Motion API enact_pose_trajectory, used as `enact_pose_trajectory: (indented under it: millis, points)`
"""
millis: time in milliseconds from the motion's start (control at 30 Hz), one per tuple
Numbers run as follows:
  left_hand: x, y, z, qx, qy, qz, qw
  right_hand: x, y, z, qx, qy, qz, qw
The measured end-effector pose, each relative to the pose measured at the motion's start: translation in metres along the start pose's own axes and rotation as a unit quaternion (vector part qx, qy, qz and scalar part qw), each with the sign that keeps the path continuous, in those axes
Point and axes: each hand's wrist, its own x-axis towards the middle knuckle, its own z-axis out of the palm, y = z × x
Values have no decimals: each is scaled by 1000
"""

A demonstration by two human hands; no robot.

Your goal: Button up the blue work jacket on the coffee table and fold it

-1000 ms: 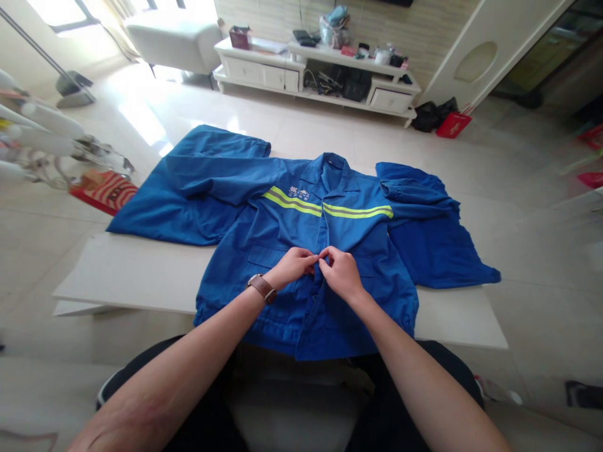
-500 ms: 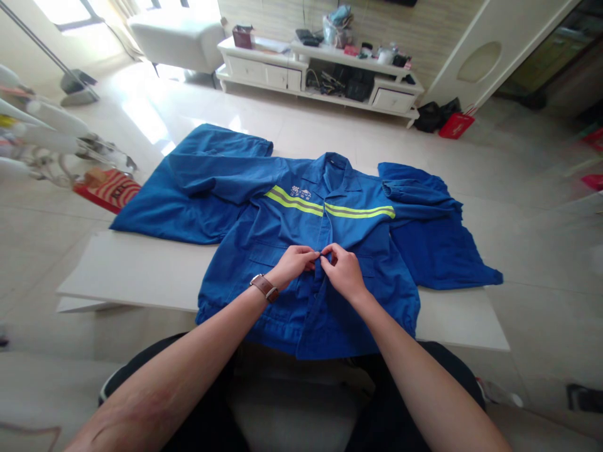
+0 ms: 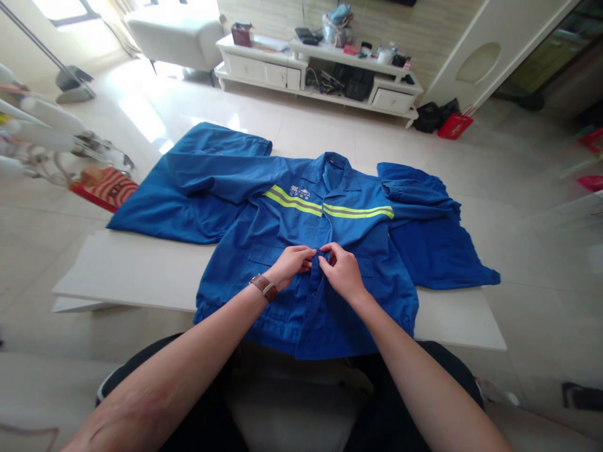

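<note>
A blue work jacket (image 3: 358, 232) lies front side up, collar away from me, with a yellow-and-grey reflective stripe across its chest. My left hand (image 3: 294, 262) pinches the front placket near the middle of the jacket; a brown-strapped watch (image 3: 264, 287) is on that wrist. Opposite it, my right hand (image 3: 343, 267) pinches the placket's other side, its fingertips close to the left ones. Whether a button sits between the fingers is hidden. Below the hands the front flap hangs folded toward the near hem.
More blue cloth (image 3: 155, 194) lies under the left sleeve, and another blue piece (image 3: 438, 251) under the right one. All rest on a white table (image 3: 132, 263). A red-and-white paper bag (image 3: 106, 188) stands at left. Beyond are a white TV cabinet (image 3: 264, 69) and a red bag (image 3: 455, 124).
My fingertips have drawn slightly apart at the placket, and more of the dark fabric edge shows between them. The jacket lies as before.
</note>
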Motion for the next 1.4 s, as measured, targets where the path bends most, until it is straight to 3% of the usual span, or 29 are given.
enact_pose_trajectory:
  millis: [667,1400]
  points:
    - [0,-2,3,9,30,5,1000,2,3,0,39,8,-20,999]
    - [6,-4,3,-57,54,-47,996,0,2,-2,26,-3,-24,999]
